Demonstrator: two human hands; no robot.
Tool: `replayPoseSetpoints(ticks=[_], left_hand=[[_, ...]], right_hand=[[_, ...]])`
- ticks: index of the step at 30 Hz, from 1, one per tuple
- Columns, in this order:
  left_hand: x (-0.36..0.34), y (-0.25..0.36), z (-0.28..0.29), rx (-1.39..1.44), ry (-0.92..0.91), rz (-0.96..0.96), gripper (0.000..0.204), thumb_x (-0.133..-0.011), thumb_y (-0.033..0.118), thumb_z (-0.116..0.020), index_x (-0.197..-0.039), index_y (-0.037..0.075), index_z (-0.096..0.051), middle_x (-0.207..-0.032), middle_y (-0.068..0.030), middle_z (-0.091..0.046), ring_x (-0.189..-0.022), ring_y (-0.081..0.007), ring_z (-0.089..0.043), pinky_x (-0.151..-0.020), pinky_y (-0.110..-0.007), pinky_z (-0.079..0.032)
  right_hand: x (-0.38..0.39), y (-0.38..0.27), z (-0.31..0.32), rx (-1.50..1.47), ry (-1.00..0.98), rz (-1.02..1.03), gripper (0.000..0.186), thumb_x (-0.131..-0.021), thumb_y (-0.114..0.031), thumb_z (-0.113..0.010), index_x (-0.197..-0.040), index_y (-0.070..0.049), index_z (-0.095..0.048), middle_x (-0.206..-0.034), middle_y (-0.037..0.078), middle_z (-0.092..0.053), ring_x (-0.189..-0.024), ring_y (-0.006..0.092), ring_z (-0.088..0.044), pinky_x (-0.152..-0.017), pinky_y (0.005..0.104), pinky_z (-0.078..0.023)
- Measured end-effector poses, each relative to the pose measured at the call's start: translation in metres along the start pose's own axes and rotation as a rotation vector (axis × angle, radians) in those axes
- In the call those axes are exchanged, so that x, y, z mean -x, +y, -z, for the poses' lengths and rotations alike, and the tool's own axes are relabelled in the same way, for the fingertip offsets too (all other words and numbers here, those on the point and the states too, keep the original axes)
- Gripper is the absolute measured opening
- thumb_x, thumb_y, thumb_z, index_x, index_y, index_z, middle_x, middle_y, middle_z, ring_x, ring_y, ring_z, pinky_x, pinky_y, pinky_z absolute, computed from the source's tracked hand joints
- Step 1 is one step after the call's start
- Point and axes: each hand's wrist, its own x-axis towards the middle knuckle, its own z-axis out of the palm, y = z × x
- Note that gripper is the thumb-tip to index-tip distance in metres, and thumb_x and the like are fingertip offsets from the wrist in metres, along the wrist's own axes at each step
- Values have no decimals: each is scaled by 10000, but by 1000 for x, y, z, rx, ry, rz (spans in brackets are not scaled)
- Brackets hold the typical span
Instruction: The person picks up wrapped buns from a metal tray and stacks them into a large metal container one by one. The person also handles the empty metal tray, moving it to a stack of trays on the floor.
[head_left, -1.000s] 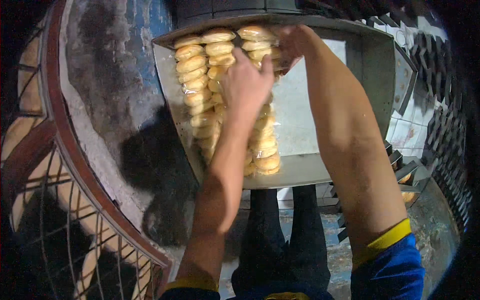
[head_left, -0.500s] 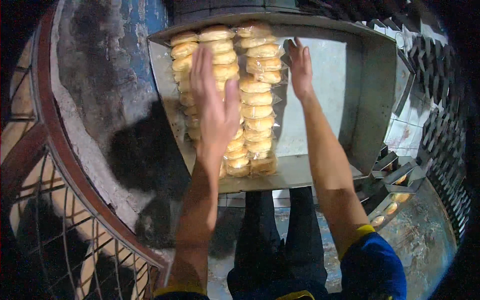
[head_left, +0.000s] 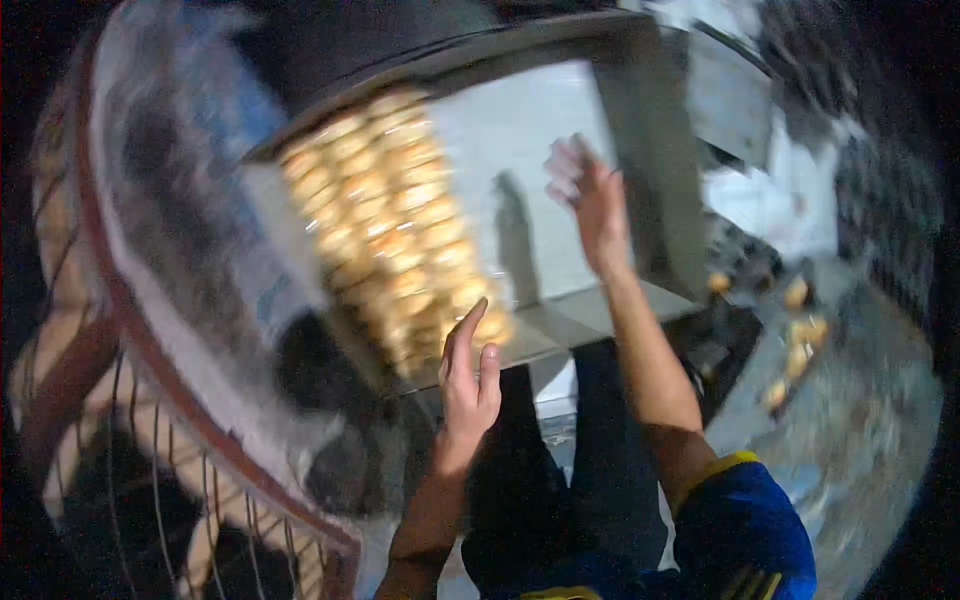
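Note:
A large box [head_left: 660, 180] with high grey walls and a pale bottom lies before me. Columns of round golden buns [head_left: 400, 235], in what looks like clear wrapping, fill its left side. My left hand [head_left: 468, 390] hovers by the near wall, close to the lowest buns, with fingers and thumb apart and nothing held. Over the bare right part of the box is my right hand [head_left: 598, 212], its fingers spread and blurred, holding nothing. It throws a shadow on the box bottom.
Loose buns [head_left: 797, 350] rest at the right, partly blurred. A curved reddish-brown rail [head_left: 150, 320] with metal bars bends along the left, beside a worn grey surface [head_left: 180, 190]. Stacked dark shapes [head_left: 890, 170] fill the far right. My dark-clad legs [head_left: 540, 450] are under the near wall.
My left hand has drawn back from above the buns to the near wall. My right hand has left the column's side. The view has turned, so the box appears tilted and farther left.

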Motion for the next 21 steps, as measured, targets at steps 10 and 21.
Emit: replayPoseSetpoints(ticks=[10,21], left_hand=[[98,220,-296,491,-800,-77,358,-1071,98,-553,-1386,-69,-582,-1334,-205,-695,-1262,-277,-669,-1099,-380,-488],[193,235,-699,457,-1127,527,535,-1041,303,-559,-1489,15,-511,-1473,-134,-574,-1400,-233,-499,-1160,-403,-387]], right_hand=[[355,-175,298,221,842,12,386,-1113,-314,-547,-1289,11,-661,-1020,89,-729,-896,135,-664,-781,284,-536],[442,-117,713,1042,1026,-114,584,-965,-383,-700,-1377,22,-610,-1389,275,-587,-1299,405,-591,-1082,459,-476]])
